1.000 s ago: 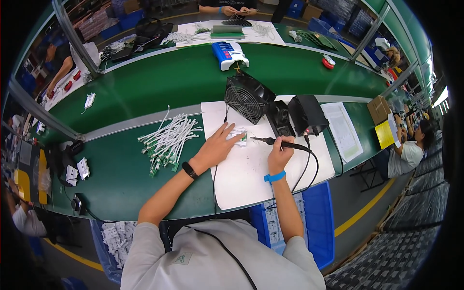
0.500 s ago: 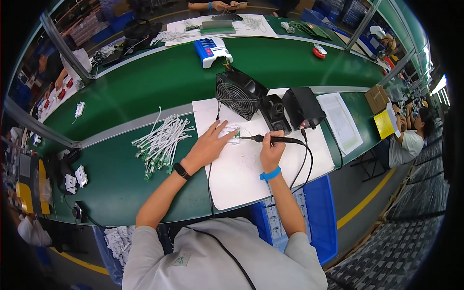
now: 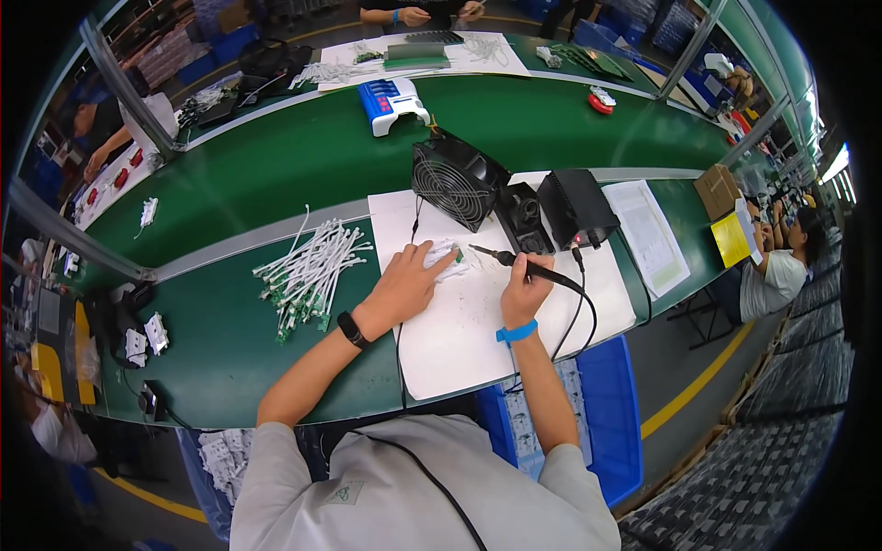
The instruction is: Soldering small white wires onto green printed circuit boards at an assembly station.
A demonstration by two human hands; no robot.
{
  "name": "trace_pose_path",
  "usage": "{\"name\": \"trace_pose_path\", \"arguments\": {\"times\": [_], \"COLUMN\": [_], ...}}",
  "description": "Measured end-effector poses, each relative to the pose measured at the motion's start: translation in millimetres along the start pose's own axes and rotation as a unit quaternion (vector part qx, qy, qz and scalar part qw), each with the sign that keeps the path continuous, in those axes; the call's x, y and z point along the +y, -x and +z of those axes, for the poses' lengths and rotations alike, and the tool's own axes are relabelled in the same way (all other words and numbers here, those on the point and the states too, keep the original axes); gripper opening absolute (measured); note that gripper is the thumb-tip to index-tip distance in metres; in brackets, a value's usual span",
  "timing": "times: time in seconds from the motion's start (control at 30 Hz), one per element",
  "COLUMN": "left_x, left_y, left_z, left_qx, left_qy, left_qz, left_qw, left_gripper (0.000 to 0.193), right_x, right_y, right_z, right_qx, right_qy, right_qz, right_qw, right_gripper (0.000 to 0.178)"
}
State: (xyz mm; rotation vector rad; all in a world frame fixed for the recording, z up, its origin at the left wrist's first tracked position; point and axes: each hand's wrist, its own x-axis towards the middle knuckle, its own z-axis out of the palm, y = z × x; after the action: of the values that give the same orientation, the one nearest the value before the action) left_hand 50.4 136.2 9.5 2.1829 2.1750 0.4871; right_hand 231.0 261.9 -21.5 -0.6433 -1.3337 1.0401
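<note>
My left hand (image 3: 407, 286) rests on the white sheet, its fingers holding a small white plastic housing (image 3: 443, 267) with a green circuit board at its right end. The fingers cover part of the housing. In my right hand (image 3: 525, 292) is a black soldering iron (image 3: 503, 258), gripped like a pen. Its tip points left, a little above and apart from the board. Fine wire lies near the tip. Left of my left hand is a pile of white cables (image 3: 317, 266) with green board ends.
Behind my hands stand a black fan (image 3: 455, 184), an iron stand (image 3: 524, 216) and a black soldering station (image 3: 579, 207). Papers (image 3: 648, 234) lie to the right. A blue-and-white device (image 3: 390, 106) sits on the green belt beyond. A blue bin (image 3: 611, 413) is below the bench edge.
The soldering iron has drawn back from the board, and its tip has tilted up. My left hand and the housing have shifted slightly. The blue-and-white device has moved left on the belt.
</note>
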Motion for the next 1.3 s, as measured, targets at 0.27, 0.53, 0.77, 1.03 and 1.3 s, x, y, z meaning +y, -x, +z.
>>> {"name": "trace_pose_path", "arguments": {"times": [0.27,0.53,0.77,1.03,1.3], "left_x": [8.6,19.7,22.7,23.5,23.4], "left_y": [-1.8,7.5,9.4,8.7,10.3], "left_z": [6.0,25.3,32.7,31.6,32.9], "left_qx": [0.06,0.141,0.191,0.194,0.197], "left_qy": [0.048,0.051,0.037,0.044,0.047], "left_qz": [-0.027,-0.06,-0.056,-0.051,-0.053], "left_qw": [0.997,0.987,0.979,0.979,0.978], "left_gripper": [0.053,0.048,0.041,0.039,0.04], "right_x": [-3.7,1.4,2.3,7.6,8.9], "right_y": [-0.2,2.9,5.1,4.7,7.1], "right_z": [0.2,0.4,5.6,4.9,9.6], "right_qx": [0.001,-0.079,-0.126,-0.141,-0.132], "right_qy": [-0.014,0.066,0.096,0.107,0.133], "right_qz": [0.008,-0.024,-0.029,0.0,-0.037], "right_qw": [1.0,0.994,0.987,0.984,0.982], "right_gripper": [0.017,0.022,0.022,0.02,0.02]}}
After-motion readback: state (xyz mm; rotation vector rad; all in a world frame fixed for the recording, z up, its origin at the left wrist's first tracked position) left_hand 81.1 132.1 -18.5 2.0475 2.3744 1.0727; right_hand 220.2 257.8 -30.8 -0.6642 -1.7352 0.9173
